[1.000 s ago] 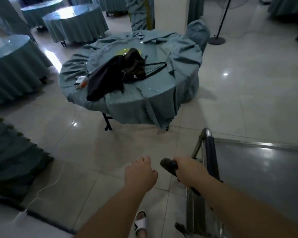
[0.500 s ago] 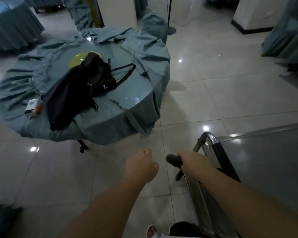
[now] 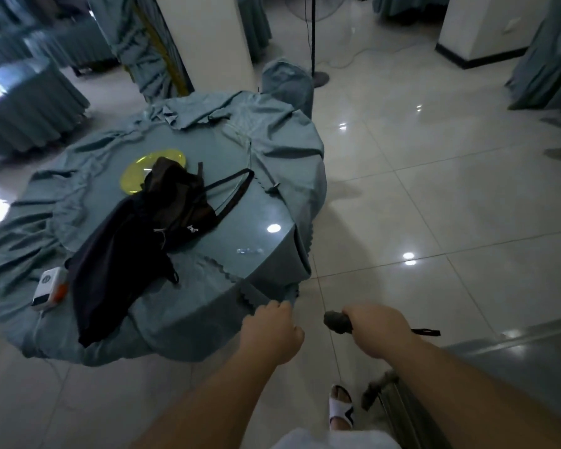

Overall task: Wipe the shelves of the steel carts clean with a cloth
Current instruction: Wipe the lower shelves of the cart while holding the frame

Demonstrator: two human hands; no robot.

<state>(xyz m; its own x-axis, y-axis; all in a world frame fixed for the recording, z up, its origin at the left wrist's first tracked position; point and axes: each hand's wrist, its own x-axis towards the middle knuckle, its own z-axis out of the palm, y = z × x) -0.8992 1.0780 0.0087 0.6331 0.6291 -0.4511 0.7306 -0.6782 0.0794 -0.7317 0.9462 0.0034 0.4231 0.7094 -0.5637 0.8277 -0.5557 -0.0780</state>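
1. Steel cart [image 3: 512,361] sits at the lower right, its shelf dull grey and its rail just beside my right forearm.
2. My right hand [image 3: 374,328] is clenched round a dark wadded cloth [image 3: 336,321], which pokes out to the left of my fist; a thin dark strap [image 3: 426,332] shows at the fist's right side.
3. My left hand [image 3: 271,330] is curled into a loose fist and grips nothing, held in the air near the hanging edge of the tablecloth; I cannot tell whether it touches the fabric.
4. A round table [image 3: 266,202] draped in teal cloth stands ahead to my left on the glossy tiled floor [image 3: 434,189].
5. On the table lie a black bag [image 3: 175,202] with straps, a dark garment [image 3: 110,273] spread beside it, a yellow plate [image 3: 136,170] partly under the bag, and a small white device [image 3: 47,288] with an orange side near the table's left edge.
6. My foot in a white sandal [image 3: 339,408] shows on the floor below, next to the cart's rail.
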